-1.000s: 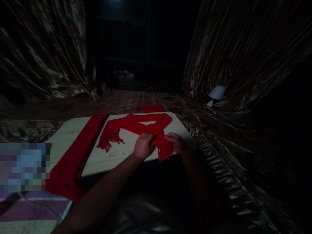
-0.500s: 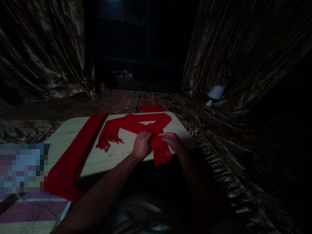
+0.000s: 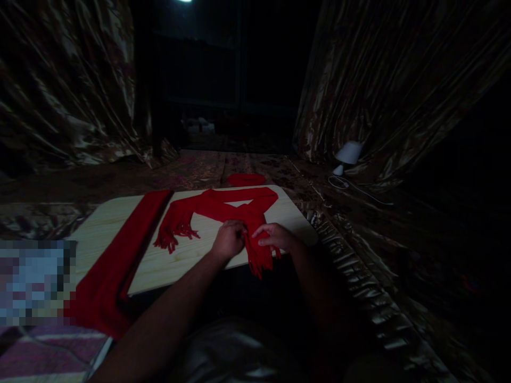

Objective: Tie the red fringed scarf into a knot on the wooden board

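A red fringed scarf (image 3: pixel 219 207) lies looped on a light wooden tabletop (image 3: pixel 202 242). One fringed end rests at the left, and the other hangs over the near edge between my hands. My left hand (image 3: pixel 229 239) is closed, gripping the left edge of that near end. My right hand (image 3: pixel 277 237) lies against the right side of the same end, thumb and fingers apart on the fabric. Across the left part of the tabletop stretches a long folded red cloth (image 3: pixel 123 250), its near end drooping past the edge.
Behind the tabletop sits another red item (image 3: pixel 246 179). A small white lamp (image 3: pixel 349 152) with a loose cord (image 3: pixel 369 197) stands on the patterned covering to the right. Patterned curtains (image 3: pixel 75 80) hang at both sides. The room is dim.
The near end of the scarf has bunched narrower, and its fringe has shifted. My right hand has moved slightly lower, with its fingers spreading over the fabric. The view has tilted slightly.
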Available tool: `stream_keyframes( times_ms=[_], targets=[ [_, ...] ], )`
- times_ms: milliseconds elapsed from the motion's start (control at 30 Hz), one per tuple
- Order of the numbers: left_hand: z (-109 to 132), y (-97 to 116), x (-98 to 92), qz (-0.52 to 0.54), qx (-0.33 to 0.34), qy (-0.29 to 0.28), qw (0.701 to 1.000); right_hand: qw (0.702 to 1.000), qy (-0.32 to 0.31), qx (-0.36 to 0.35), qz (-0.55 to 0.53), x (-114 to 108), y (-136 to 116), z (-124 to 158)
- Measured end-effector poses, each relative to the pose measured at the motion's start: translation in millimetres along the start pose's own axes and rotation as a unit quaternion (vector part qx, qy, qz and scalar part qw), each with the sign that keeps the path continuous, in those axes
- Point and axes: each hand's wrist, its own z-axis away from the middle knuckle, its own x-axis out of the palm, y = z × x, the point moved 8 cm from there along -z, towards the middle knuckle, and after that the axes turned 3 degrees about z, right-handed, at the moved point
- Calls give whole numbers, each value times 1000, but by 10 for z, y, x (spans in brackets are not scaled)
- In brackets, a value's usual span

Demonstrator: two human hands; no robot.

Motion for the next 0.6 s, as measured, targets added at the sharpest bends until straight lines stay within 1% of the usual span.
stream_keyframes(
  times_ms=[67,167,267,333,400,433,467,500,533,600],
  targets=[
    [10,-33,3,14,0,-13,1000,999,-4,26,34,-12,44,32],
    [42,-45,-7,30,12,-38,999,999,-13,29,44,-50,59,99],
    [82,-60,-19,36,18,-61,997,996,-56,26,56,-82,40,219],
    [106,-79,-23,48,18,-75,996,992,-92,43,72,-125,34,335],
    [129,-100,-37,72,17,-92,993,988,-116,63,76,-209,30,457],
    [143,-110,-54,87,16,-103,991,988,-118,68,71,-270,23,506],
    [162,-120,-79,102,13,-115,988,990,-108,68,63,-347,13,538],
    [186,-131,-116,116,8,-128,985,993,-85,62,52,-442,0,549],
    [219,-141,-164,127,1,-140,982,997,-47,50,42,-553,-12,540],
    [304,-171,-299,138,-15,-154,978,997,65,22,29,-804,-24,483]
  ],
)
